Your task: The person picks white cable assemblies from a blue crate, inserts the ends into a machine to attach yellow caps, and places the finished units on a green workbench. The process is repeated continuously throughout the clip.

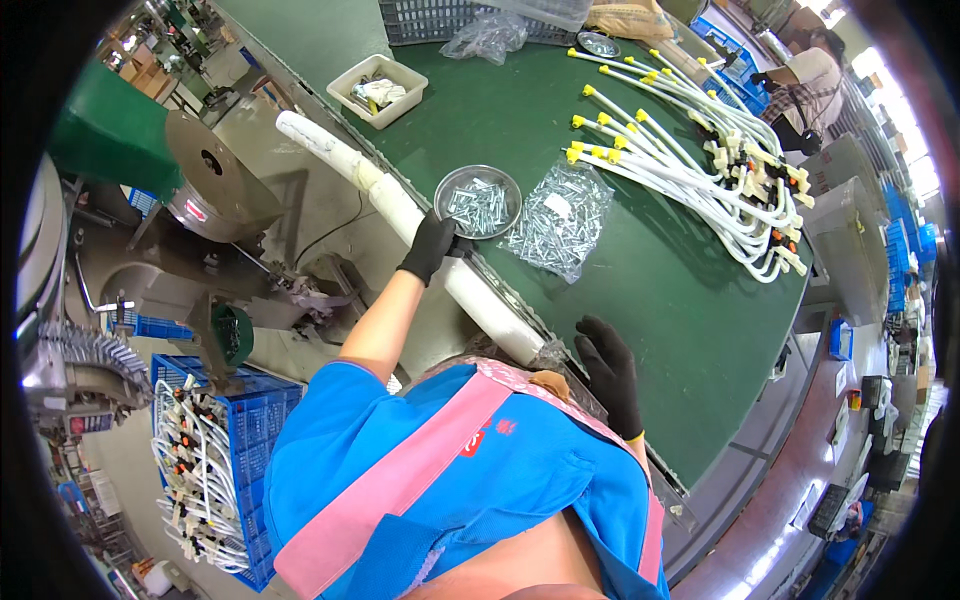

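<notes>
My left hand [431, 249], in a black glove, grips the near-left rim of a round metal bowl [441, 190]. Silver screws [478, 207] lie inside that bowl, at the table's near edge. Just right of it, a clear plastic bag [562, 220] full of similar screws rests on the green tabletop. My right hand [610, 372], also black-gloved, is at the table edge with its fingers stretched out and nothing in them. White tubes [690, 185] with yellow tips and black, orange and cream fittings lie in a bundle farther right.
A white tray [400, 108] with small items stands far left on the table. A padded white roll [392, 205] runs along the near edge. Left below, a blue crate [262, 425] holds more tubes beside green machinery [115, 130]. Another person [815, 85] is at the far right.
</notes>
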A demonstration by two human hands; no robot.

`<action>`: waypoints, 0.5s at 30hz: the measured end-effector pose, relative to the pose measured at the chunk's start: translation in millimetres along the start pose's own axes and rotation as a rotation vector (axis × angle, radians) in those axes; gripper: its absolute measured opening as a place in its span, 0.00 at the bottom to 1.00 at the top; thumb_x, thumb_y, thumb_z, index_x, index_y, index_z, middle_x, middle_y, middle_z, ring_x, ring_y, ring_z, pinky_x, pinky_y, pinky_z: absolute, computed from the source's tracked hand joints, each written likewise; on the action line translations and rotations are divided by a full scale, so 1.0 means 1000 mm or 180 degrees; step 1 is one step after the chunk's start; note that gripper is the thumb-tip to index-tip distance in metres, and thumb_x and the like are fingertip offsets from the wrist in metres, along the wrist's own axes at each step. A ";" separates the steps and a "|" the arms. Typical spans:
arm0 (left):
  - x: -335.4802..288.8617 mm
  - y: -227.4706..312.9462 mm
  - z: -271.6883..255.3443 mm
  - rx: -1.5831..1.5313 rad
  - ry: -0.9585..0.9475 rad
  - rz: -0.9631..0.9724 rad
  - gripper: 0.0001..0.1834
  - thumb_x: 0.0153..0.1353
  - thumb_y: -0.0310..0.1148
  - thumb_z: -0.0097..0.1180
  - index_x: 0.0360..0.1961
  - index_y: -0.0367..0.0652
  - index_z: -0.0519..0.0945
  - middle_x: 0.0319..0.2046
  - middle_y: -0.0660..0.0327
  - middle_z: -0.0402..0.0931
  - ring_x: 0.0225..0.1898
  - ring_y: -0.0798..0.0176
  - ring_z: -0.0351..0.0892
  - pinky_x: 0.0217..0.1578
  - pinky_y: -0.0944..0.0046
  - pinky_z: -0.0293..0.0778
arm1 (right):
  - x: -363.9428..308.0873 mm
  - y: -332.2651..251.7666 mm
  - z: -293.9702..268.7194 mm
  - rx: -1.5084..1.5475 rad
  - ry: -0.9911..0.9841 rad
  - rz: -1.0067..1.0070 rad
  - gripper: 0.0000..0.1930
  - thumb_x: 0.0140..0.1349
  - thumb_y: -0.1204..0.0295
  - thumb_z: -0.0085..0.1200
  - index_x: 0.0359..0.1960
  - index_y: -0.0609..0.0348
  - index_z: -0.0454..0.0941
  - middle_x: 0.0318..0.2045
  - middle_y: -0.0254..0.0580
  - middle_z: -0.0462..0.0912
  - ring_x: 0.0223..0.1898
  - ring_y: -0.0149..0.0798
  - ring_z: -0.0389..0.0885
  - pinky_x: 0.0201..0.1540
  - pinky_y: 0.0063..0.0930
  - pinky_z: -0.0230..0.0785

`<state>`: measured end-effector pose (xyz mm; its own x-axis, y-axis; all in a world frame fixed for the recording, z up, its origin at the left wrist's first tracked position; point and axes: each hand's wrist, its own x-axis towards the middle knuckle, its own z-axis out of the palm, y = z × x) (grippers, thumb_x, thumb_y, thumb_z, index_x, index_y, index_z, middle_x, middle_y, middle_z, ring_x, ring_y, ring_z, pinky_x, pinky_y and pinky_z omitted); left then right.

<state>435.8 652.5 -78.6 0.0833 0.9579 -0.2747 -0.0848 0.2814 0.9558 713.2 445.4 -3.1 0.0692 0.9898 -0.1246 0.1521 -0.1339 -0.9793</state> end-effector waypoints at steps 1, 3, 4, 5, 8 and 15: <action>-0.019 0.011 -0.001 0.0031 0.0004 0.0035 0.14 0.61 0.27 0.40 0.47 0.36 0.70 0.26 0.56 0.78 0.19 0.65 0.78 0.18 0.69 0.74 | -0.002 0.001 0.004 0.0310 -0.0017 0.0028 0.20 0.65 0.73 0.51 0.58 0.62 0.69 0.49 0.45 0.78 0.50 0.34 0.75 0.52 0.27 0.68; -0.061 0.032 -0.002 0.0084 -0.0379 0.0130 0.16 0.64 0.31 0.41 0.51 0.35 0.69 0.28 0.57 0.78 0.22 0.67 0.80 0.19 0.71 0.75 | -0.006 0.001 0.009 0.0737 -0.0394 0.0152 0.29 0.67 0.63 0.50 0.66 0.58 0.56 0.60 0.49 0.69 0.58 0.42 0.70 0.56 0.36 0.67; -0.081 0.041 -0.002 0.0178 -0.0505 0.0102 0.16 0.64 0.32 0.41 0.51 0.35 0.69 0.28 0.56 0.78 0.21 0.67 0.79 0.19 0.71 0.75 | -0.007 0.000 0.015 0.1230 -0.0535 0.0170 0.32 0.67 0.59 0.50 0.67 0.58 0.53 0.61 0.50 0.66 0.59 0.44 0.70 0.56 0.38 0.68; -0.101 0.050 -0.001 0.0251 -0.0648 0.0127 0.17 0.65 0.33 0.41 0.50 0.34 0.69 0.28 0.56 0.78 0.21 0.67 0.79 0.19 0.71 0.74 | -0.009 -0.002 0.021 0.1724 -0.0680 0.0186 0.34 0.67 0.56 0.49 0.69 0.57 0.51 0.63 0.50 0.64 0.59 0.46 0.69 0.56 0.40 0.68; -0.160 0.066 0.002 0.0541 -0.1011 -0.0061 0.16 0.68 0.36 0.40 0.48 0.35 0.70 0.23 0.60 0.77 0.20 0.70 0.78 0.18 0.73 0.72 | -0.012 -0.012 0.041 0.2162 -0.1226 0.0015 0.39 0.65 0.49 0.48 0.70 0.55 0.45 0.65 0.50 0.59 0.60 0.49 0.68 0.54 0.44 0.69; -0.265 0.076 -0.017 0.0881 -0.0982 -0.0122 0.17 0.69 0.39 0.40 0.49 0.36 0.69 0.27 0.60 0.78 0.21 0.70 0.79 0.19 0.73 0.74 | -0.053 -0.019 0.088 0.2603 -0.1043 0.0281 0.31 0.64 0.71 0.47 0.68 0.58 0.51 0.60 0.45 0.67 0.59 0.41 0.68 0.60 0.36 0.63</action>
<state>390.2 420.9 65.1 0.3784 0.8735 -0.3065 0.1908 0.2504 0.9492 619.8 399.6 8.2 -0.2577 0.9585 -0.1218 -0.6018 -0.2578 -0.7559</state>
